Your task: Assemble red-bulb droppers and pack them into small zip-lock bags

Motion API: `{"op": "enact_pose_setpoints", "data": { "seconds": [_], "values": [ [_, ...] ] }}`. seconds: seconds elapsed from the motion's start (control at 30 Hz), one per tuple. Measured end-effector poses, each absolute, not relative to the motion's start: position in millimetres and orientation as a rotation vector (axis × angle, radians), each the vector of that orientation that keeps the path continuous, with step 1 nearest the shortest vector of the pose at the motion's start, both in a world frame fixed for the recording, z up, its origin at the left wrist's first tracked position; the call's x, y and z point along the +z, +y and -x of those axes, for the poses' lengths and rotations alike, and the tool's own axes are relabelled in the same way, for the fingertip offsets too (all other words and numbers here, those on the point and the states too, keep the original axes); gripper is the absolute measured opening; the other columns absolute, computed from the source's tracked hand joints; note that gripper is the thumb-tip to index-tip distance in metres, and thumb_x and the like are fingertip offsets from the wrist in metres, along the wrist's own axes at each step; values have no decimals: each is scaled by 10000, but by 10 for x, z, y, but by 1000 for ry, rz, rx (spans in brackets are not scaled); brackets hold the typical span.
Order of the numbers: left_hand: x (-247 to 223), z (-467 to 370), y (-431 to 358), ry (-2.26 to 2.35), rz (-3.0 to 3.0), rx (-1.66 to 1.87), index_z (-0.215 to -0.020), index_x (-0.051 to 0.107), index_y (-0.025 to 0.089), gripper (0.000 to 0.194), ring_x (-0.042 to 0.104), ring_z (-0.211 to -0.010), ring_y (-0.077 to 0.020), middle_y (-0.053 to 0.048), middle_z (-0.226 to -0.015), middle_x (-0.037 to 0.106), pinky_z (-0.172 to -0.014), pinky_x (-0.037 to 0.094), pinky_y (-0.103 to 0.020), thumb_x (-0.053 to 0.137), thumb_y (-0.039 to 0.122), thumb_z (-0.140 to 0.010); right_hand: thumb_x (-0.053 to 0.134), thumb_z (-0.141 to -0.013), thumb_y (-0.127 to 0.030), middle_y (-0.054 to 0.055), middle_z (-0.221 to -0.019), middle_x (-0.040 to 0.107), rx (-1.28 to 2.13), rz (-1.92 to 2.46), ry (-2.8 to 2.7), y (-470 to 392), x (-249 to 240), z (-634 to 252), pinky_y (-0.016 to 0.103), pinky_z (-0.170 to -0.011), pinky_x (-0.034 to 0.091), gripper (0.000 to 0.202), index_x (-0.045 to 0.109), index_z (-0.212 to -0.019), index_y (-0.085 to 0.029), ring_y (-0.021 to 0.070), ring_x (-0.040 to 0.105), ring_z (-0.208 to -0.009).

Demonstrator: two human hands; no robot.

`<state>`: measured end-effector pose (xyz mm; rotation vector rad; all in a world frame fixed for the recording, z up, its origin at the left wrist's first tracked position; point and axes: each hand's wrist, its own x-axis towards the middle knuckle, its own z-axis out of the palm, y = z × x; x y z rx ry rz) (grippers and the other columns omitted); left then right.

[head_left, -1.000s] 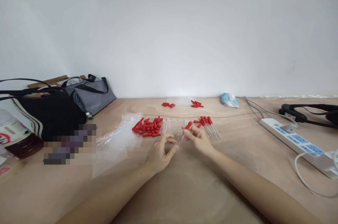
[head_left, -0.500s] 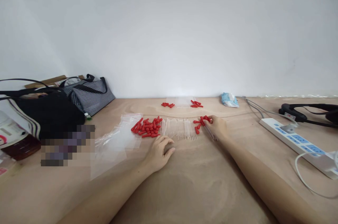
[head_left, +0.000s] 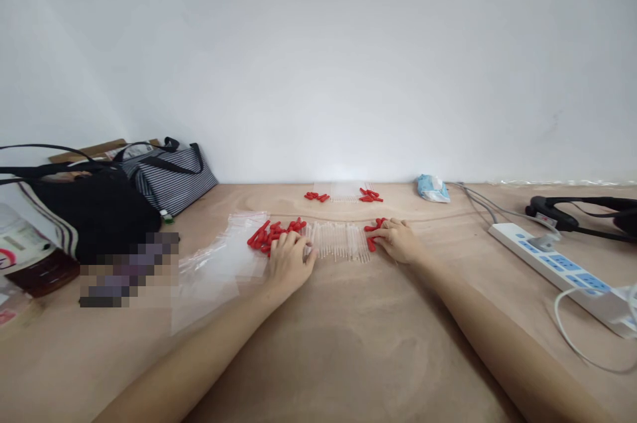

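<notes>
My left hand (head_left: 290, 263) rests palm down at the near right edge of a pile of red rubber dropper bulbs (head_left: 259, 237). Its fingers are apart and bent over the bulbs, with the thumb beside the left end of a row of clear glass dropper tubes (head_left: 341, 242). The tubes lie side by side, narrow tips toward me. My right hand (head_left: 395, 240) is at the row's other end, fingers stretched out over a smaller group of red bulbs (head_left: 371, 245), which it partly covers. Nothing can be seen gripped in either hand.
Farther back lie more tubes (head_left: 344, 192) between two small groups of bulbs (head_left: 371, 195). Clear plastic bags (head_left: 213, 283) spread at left, near a black bag (head_left: 109, 217) and a striped bag (head_left: 174, 177). At right are a blue mask (head_left: 432, 188) and a power strip (head_left: 552, 263).
My left hand has moved forward and slightly left onto the near edge of the bulb pile. My right hand has shifted slightly left; the tubes beneath it no longer show there.
</notes>
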<state>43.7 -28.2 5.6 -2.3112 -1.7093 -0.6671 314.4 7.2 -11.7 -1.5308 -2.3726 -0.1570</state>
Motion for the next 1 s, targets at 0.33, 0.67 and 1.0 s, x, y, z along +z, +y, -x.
{"op": "enact_pose_setpoints", "data": {
  "seconds": [0.33, 0.67, 1.0],
  "values": [
    [188, -633, 121, -1886, 2190, -413, -770, 657, 181, 248, 450, -944, -277, -107, -911, 571, -803, 298, -409, 471, 336, -716, 410, -822, -228, 60, -948, 637, -102, 1396, -2134, -26, -127, -3075, 336, -765, 290, 203, 573, -940, -204, 200, 514, -886],
    [161, -743, 250, -1976, 2159, -343, -745, 663, 111, 253, 478, -926, -324, -165, -875, 583, -796, 333, -429, 508, 304, -693, 514, -775, -343, 24, -730, 612, 34, 1218, -1998, -266, -125, -2741, 325, -754, 336, 156, 541, -723, -199, 171, 529, -721],
    [175, -473, -256, -1280, 2727, -655, -865, 532, 147, 146, 548, -760, -159, -45, -827, 588, -690, 422, -257, 392, 188, -872, 463, -807, -214, 53, -828, 605, 290, 1100, -2031, -496, -210, -2503, 339, -743, 388, 236, 540, -1029, -201, 170, 538, -767]
  ]
}}
